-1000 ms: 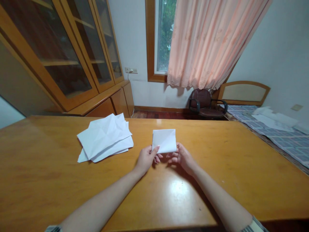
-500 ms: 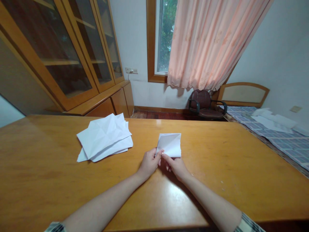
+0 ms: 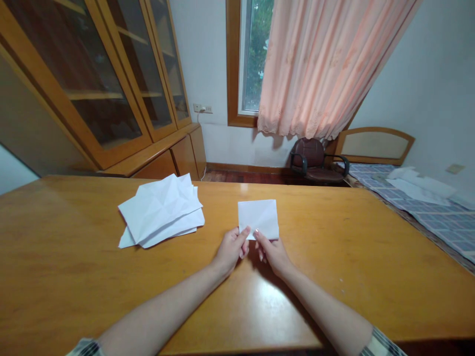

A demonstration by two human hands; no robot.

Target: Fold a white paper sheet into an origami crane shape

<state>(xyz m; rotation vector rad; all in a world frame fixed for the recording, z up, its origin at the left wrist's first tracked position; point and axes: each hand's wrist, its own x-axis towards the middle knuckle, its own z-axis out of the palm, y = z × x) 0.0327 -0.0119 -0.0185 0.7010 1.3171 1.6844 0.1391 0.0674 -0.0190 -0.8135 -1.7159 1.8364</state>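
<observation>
A small folded white paper [image 3: 259, 217] is held just above the wooden table [image 3: 67, 257], near its middle. My left hand [image 3: 230, 250] pinches the paper's near edge at the lower left. Close beside it, my right hand [image 3: 272, 253] pinches the same near edge with thumb and fingers closed. The two hands nearly touch each other under the paper.
A loose pile of creased white sheets [image 3: 161, 210] lies on the table to the left of my hands. Beyond the table stand a glass-door wooden cabinet [image 3: 111, 89], a dark chair [image 3: 315, 158] under a pink curtain [image 3: 319, 64], and a bed [image 3: 426, 202] with white items at right.
My hands came together from the paper's two lower corners to the middle of its near edge. The paper tilted briefly, then squared up again a little farther right.
</observation>
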